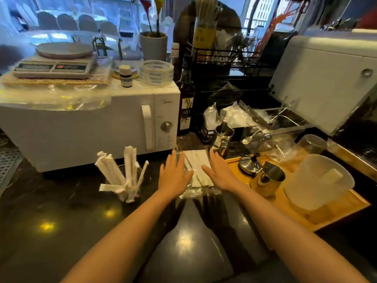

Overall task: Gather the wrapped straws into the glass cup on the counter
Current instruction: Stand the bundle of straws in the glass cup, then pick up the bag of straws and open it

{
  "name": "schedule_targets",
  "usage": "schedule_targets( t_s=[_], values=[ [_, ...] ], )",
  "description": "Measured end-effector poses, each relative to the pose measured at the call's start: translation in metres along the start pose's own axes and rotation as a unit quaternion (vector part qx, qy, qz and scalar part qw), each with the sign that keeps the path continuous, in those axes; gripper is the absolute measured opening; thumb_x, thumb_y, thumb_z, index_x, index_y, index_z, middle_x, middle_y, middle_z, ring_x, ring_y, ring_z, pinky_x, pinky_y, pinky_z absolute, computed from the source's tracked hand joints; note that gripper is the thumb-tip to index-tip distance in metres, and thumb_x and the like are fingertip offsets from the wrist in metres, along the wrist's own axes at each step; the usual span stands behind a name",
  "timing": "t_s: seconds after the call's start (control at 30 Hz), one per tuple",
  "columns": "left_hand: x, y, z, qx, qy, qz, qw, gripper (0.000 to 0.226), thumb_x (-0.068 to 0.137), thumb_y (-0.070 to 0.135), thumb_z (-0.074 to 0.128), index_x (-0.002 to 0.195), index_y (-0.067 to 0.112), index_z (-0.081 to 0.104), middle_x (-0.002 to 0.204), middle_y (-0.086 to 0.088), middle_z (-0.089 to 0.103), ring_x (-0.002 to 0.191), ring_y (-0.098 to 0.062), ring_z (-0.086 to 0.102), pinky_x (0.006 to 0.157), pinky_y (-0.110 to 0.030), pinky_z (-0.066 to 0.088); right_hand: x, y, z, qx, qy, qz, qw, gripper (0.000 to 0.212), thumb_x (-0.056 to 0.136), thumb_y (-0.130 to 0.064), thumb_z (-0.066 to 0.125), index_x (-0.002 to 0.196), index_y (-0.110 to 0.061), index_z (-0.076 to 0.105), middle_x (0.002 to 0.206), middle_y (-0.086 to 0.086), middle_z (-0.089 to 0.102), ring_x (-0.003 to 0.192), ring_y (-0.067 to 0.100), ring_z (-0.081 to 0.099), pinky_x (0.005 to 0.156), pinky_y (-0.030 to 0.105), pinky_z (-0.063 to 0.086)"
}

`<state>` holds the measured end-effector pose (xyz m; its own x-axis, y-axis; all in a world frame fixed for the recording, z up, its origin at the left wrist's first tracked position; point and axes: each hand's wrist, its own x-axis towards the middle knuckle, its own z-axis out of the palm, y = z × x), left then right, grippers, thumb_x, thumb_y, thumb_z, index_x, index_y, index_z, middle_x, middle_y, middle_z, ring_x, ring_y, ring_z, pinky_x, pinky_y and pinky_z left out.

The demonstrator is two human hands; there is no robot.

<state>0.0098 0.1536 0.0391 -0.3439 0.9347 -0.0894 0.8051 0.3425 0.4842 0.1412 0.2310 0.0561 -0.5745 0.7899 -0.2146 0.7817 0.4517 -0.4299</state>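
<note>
A clear plastic pack of white paper-wrapped straws lies flat on the dark counter in front of the microwave. My left hand rests open at the pack's left side, fingers spread. My right hand lies open on its right side, palm down. Left of the hands stands a glass cup holding several wrapped straws that fan upward and outward. One wrapped straw leans low across the cup's left side.
A white microwave stands behind the cup. A wooden tray at the right carries metal jugs, a white plastic pitcher and a metal lid. A dark syrup bottle stands beside the microwave.
</note>
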Motion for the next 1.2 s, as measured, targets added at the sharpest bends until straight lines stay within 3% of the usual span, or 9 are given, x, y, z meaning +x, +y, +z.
schedule_targets(
  t_s=[0.1, 0.27, 0.53, 0.7, 0.83, 0.9, 1.0, 1.07, 1.2],
  values=[
    [0.01, 0.008, 0.021, -0.093, -0.04, -0.109, 0.989, 0.071, 0.091, 0.039, 0.043, 0.146, 0.019, 0.003, 0.157, -0.014, 0.001, 0.143, -0.033, 0.009, 0.114, -0.048, 0.018, 0.003, 0.022, 0.006, 0.072, -0.015, 0.043, 0.996, 0.07, 0.095, -0.037, 0.038, 0.147, -0.006, 0.003, 0.157, 0.016, 0.009, 0.145, 0.029, 0.009, 0.117, 0.038, 0.012],
    [0.016, 0.017, 0.037, -0.114, -0.005, -0.23, 0.966, 0.075, 0.084, 0.039, 0.053, 0.143, 0.011, 0.016, 0.147, -0.018, 0.026, 0.134, -0.035, 0.026, 0.108, -0.045, 0.028, 0.012, 0.039, 0.01, 0.276, 0.014, 0.122, 0.953, 0.06, 0.093, -0.016, 0.049, 0.143, 0.0, 0.021, 0.151, 0.015, 0.03, 0.139, 0.03, 0.03, 0.11, 0.035, 0.027],
    [0.027, 0.022, 0.049, -0.231, 0.007, -0.311, 0.922, 0.067, 0.081, 0.026, 0.063, 0.134, 0.006, 0.027, 0.14, -0.018, 0.03, 0.121, -0.037, 0.044, 0.099, -0.044, 0.041, 0.028, 0.045, 0.026, 0.258, 0.034, 0.168, 0.951, 0.056, 0.086, -0.013, 0.059, 0.134, 0.0, 0.033, 0.141, 0.019, 0.042, 0.127, 0.035, 0.044, 0.103, 0.041, 0.04],
    [0.025, 0.021, 0.049, -0.274, 0.03, -0.298, 0.914, 0.054, 0.081, 0.013, 0.062, 0.127, 0.008, 0.034, 0.128, -0.019, 0.05, 0.115, -0.033, 0.051, 0.094, -0.04, 0.046, 0.029, 0.047, 0.028, 0.263, 0.004, 0.164, 0.951, 0.044, 0.083, -0.008, 0.061, 0.121, -0.003, 0.04, 0.128, 0.019, 0.052, 0.115, 0.033, 0.053, 0.088, 0.036, 0.046],
    [0.024, 0.02, 0.038, -0.322, 0.039, -0.283, 0.903, 0.05, 0.08, -0.004, 0.055, 0.125, 0.013, 0.041, 0.124, -0.016, 0.052, 0.102, -0.028, 0.054, 0.081, -0.035, 0.051, 0.029, 0.047, 0.022, 0.299, 0.005, 0.153, 0.942, 0.037, 0.079, -0.005, 0.063, 0.111, -0.005, 0.045, 0.118, 0.017, 0.055, 0.103, 0.028, 0.055, 0.088, 0.039, 0.049],
    [0.023, 0.022, 0.028, -0.323, 0.034, -0.27, 0.906, 0.039, 0.08, -0.004, 0.055, 0.115, 0.012, 0.052, 0.12, -0.014, 0.053, 0.093, -0.024, 0.054, 0.074, -0.032, 0.048, 0.028, 0.045, 0.014, 0.322, 0.0, 0.14, 0.936, 0.031, 0.079, -0.004, 0.062, 0.104, -0.009, 0.045, 0.109, 0.013, 0.055, 0.094, 0.023, 0.055, 0.083, 0.038, 0.051],
    [0.016, 0.029, 0.007, -0.342, 0.039, -0.237, 0.909, 0.02, 0.081, -0.001, 0.058, 0.097, 0.01, 0.06, 0.089, -0.009, 0.06, 0.07, -0.016, 0.053, 0.061, -0.024, 0.046, 0.025, 0.038, -0.006, 0.369, -0.021, 0.113, 0.922, 0.017, 0.082, -0.006, 0.061, 0.087, -0.014, 0.047, 0.083, 0.003, 0.05, 0.068, 0.014, 0.049, 0.054, 0.024, 0.045],
    [0.009, 0.034, -0.01, -0.363, 0.049, -0.202, 0.908, 0.016, 0.081, 0.0, 0.06, 0.094, 0.01, 0.061, 0.075, -0.002, 0.056, 0.064, -0.01, 0.05, 0.056, -0.018, 0.042, 0.021, 0.033, -0.018, 0.401, -0.034, 0.093, 0.911, 0.018, 0.084, -0.006, 0.06, 0.074, -0.016, 0.049, 0.075, 0.002, 0.05, 0.061, 0.012, 0.048, 0.048, 0.019, 0.043],
    [-0.009, 0.041, -0.042, -0.402, 0.041, -0.16, 0.901, 0.01, 0.081, 0.005, 0.062, 0.09, 0.009, 0.063, 0.077, -0.002, 0.061, 0.068, -0.01, 0.057, 0.062, -0.018, 0.048, 0.012, 0.022, -0.039, 0.422, -0.029, 0.027, 0.906, 0.018, 0.084, -0.002, 0.056, 0.072, -0.015, 0.054, 0.07, 0.003, 0.054, 0.057, 0.01, 0.051, 0.046, 0.014, 0.042]
  ],
)
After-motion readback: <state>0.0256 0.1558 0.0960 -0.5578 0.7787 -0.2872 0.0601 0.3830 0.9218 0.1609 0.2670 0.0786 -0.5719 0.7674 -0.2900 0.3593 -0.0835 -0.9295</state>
